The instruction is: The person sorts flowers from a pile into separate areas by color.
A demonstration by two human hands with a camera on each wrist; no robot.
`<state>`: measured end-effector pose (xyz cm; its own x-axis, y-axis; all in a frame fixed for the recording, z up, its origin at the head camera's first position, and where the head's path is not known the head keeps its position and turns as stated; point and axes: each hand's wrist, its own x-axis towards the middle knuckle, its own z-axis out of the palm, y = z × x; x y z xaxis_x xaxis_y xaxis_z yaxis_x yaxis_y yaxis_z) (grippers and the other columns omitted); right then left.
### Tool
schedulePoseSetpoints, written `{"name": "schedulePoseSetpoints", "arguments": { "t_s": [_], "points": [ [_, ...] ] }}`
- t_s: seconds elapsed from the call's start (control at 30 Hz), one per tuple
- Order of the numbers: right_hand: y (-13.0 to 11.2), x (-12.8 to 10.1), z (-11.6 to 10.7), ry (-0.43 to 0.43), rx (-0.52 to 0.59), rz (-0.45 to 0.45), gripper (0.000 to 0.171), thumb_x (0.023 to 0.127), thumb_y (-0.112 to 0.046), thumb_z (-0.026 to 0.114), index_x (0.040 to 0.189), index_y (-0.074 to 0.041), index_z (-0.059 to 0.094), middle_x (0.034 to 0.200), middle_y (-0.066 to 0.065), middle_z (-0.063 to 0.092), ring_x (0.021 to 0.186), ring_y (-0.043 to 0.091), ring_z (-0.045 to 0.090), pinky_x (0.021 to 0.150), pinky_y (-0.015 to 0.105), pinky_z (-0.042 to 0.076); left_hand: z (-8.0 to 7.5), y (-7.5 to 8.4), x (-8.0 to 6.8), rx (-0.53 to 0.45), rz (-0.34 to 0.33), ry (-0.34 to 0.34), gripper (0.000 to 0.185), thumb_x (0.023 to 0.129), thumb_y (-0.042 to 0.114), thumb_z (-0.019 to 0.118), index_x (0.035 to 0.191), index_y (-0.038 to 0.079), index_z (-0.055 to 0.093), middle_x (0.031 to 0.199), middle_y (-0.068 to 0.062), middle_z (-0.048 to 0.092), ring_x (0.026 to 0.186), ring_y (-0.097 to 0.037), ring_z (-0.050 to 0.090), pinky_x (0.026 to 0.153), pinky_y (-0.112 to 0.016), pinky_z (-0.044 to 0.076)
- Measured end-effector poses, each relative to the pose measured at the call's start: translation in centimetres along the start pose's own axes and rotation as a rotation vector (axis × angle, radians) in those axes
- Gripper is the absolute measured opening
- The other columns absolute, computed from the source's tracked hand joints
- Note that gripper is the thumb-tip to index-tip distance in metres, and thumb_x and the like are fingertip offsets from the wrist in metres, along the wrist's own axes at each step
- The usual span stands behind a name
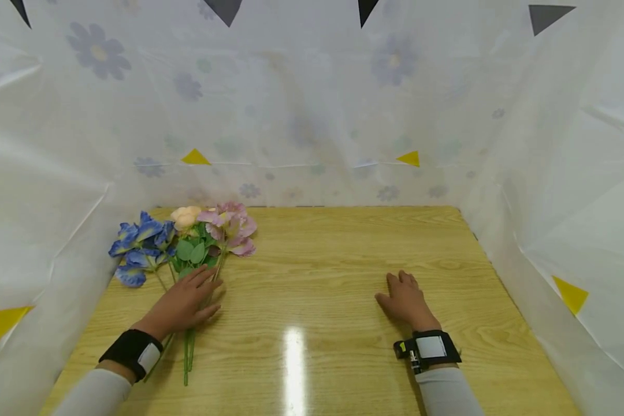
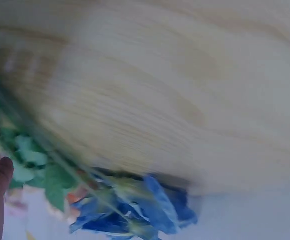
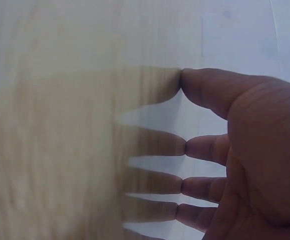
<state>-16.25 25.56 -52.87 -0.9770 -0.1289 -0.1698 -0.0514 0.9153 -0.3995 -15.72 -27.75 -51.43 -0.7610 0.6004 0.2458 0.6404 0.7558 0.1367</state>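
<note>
A bunch of artificial flowers lies on the left of the wooden table, with blue blooms, a peach one and pink ones pointing away from me. My left hand lies flat over the green stems, fingers straight and pointing at the blooms. The left wrist view is blurred and shows the blue blooms, green leaves and one fingertip. My right hand rests on the bare table at the right, fingertips touching the wood, holding nothing.
White plastic sheeting printed with pale flowers walls the table at the back and both sides. Yellow triangle markers are stuck on it. A glare spot shines on the table near me.
</note>
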Motion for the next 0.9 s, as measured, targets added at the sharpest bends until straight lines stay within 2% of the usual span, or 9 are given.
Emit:
{"name": "schedulePoseSetpoints", "arguments": {
  "t_s": [0.07,0.13,0.2,0.27,0.33,0.43,0.57,0.73,0.9],
  "points": [
    [0.1,0.0,0.0,0.004,-0.004,-0.002,0.07,0.098,-0.033,0.058,0.148,0.011,0.035,0.15,0.042,0.021,0.139,0.061,0.013,0.103,0.074,0.023,-0.2,1.3,0.7,-0.034,-0.102,0.096,0.048,0.088,0.024,0.076,0.127,-0.001,0.064,0.129,-0.023,0.057,0.12,-0.043,0.051,0.093,-0.058,0.045],
    [0.1,0.0,0.0,0.006,-0.005,-0.004,0.07,0.098,-0.033,0.058,0.148,0.011,0.035,0.15,0.041,0.021,0.139,0.06,0.013,0.103,0.073,0.022,-0.5,2.8,1.0,-0.078,-0.246,0.145,0.04,0.089,0.019,0.075,0.121,-0.004,0.065,0.116,-0.023,0.06,0.107,-0.042,0.057,0.084,-0.056,0.049],
    [0.1,0.0,0.0,0.012,-0.005,-0.011,0.07,0.098,-0.033,0.058,0.147,0.011,0.035,0.15,0.042,0.021,0.138,0.061,0.013,0.103,0.074,0.022,-0.5,4.0,1.2,-0.113,-0.396,0.13,0.038,0.091,0.018,0.072,0.12,-0.006,0.064,0.108,-0.024,0.062,0.095,-0.042,0.061,0.076,-0.055,0.051],
    [0.1,0.0,0.0,0.012,0.003,-0.01,0.071,0.097,-0.033,0.059,0.147,0.011,0.036,0.15,0.042,0.021,0.138,0.061,0.013,0.104,0.073,0.021,-0.4,4.9,1.3,-0.14,-0.525,0.065,0.037,0.093,0.017,0.068,0.119,-0.008,0.063,0.102,-0.025,0.062,0.088,-0.042,0.062,0.071,-0.055,0.051],
    [0.1,0.0,0.1,0.009,0.004,-0.01,0.071,0.097,-0.033,0.058,0.147,0.011,0.036,0.15,0.042,0.021,0.138,0.061,0.013,0.103,0.074,0.022,-0.1,5.4,1.3,-0.145,-0.613,-0.01,0.032,0.093,0.017,0.066,0.114,-0.007,0.063,0.095,-0.024,0.062,0.08,-0.041,0.063,0.065,-0.055,0.051],
    [0.2,0.1,0.1,0.004,0.003,-0.007,0.071,0.098,-0.034,0.058,0.147,0.011,0.035,0.15,0.042,0.021,0.138,0.061,0.013,0.103,0.074,0.022,0.5,5.7,1.6,-0.136,-0.653,-0.055,0.018,0.093,0.013,0.063,0.098,-0.005,0.063,0.082,-0.02,0.061,0.073,-0.041,0.062,0.061,-0.054,0.049],
    [0.2,0.0,0.2,-0.001,0.002,0.0,0.07,0.098,-0.033,0.058,0.147,0.011,0.035,0.15,0.042,0.021,0.138,0.062,0.013,0.102,0.075,0.023,1.0,6.0,2.3,-0.108,-0.649,-0.029,0.009,0.094,0.004,0.058,0.088,-0.004,0.059,0.07,-0.018,0.058,0.064,-0.041,0.061,0.054,-0.054,0.049],
    [0.0,-0.2,0.2,0.0,0.008,0.008,0.068,0.098,-0.031,0.058,0.147,0.01,0.036,0.15,0.041,0.022,0.139,0.061,0.013,0.102,0.074,0.023,1.3,6.2,2.7,-0.061,-0.63,-0.017,0.01,0.098,-0.005,0.048,0.097,-0.01,0.056,0.07,-0.024,0.059,0.06,-0.043,0.061,0.051,-0.055,0.05],
    [-0.1,-0.3,-0.1,0.01,0.024,0.007,0.069,0.098,-0.032,0.059,0.147,0.01,0.036,0.15,0.041,0.022,0.139,0.06,0.013,0.102,0.074,0.023,1.4,5.7,2.8,-0.156,-0.648,-0.048,0.019,0.094,-0.009,0.049,0.111,-0.013,0.057,0.083,-0.029,0.064,0.07,-0.045,0.064,0.059,-0.054,0.052]
  ]
}}
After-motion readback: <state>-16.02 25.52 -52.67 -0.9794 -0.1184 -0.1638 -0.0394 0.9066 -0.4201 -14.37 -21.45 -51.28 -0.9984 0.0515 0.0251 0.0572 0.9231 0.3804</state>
